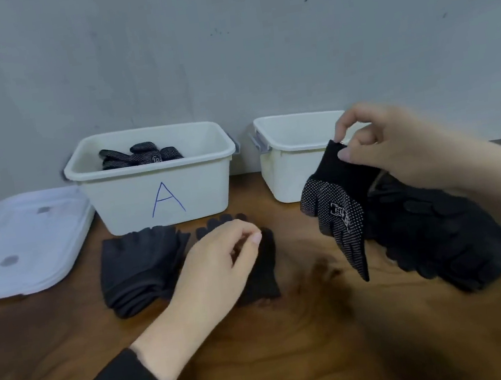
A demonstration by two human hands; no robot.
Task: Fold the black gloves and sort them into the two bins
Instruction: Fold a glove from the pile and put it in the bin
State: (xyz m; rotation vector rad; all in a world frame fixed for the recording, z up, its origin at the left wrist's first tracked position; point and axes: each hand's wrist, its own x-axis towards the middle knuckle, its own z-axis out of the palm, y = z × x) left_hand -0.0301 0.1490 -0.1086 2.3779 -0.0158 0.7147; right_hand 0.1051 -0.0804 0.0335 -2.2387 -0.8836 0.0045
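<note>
My right hand [396, 145] pinches the cuff of a black dotted glove [338, 210], which hangs in the air with its fingers pointing down. My left hand [215, 271] hovers with loosely curled fingers over a plain black glove [263, 271] lying flat on the table; I cannot tell whether it touches the glove. A folded stack of plain black gloves [138, 265] lies to the left of that hand. The white bin marked A [155, 199] holds several dotted gloves [139, 155]. The second white bin [291, 171] stands to its right, its inside partly hidden by my right hand.
A pile of loose black gloves [433, 229] lies on the wooden table [295, 343] under my right forearm. White lids [23, 242] are stacked at the far left. A grey wall stands right behind the bins.
</note>
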